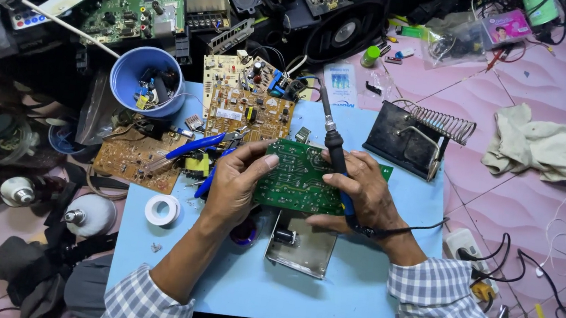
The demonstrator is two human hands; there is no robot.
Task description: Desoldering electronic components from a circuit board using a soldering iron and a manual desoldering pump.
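My left hand (236, 181) grips the left edge of a green circuit board (298, 178), holding it over a light blue work board (248, 276). My right hand (364, 193) steadies the green board's right side and holds a soldering iron (332, 147) with a black and blue handle. The iron's tip points away from me, past the green board's far edge. Its black cord runs off to the right. Under the green board lies a shiny metal plate (304, 250).
Brown circuit boards (246, 109), blue-handled pliers (196, 145), a blue cup of parts (146, 79) and a white tape roll (162, 209) sit at left. A soldering stand with a coil (417, 135) and a rag (547, 146) lie at right on the pink floor.
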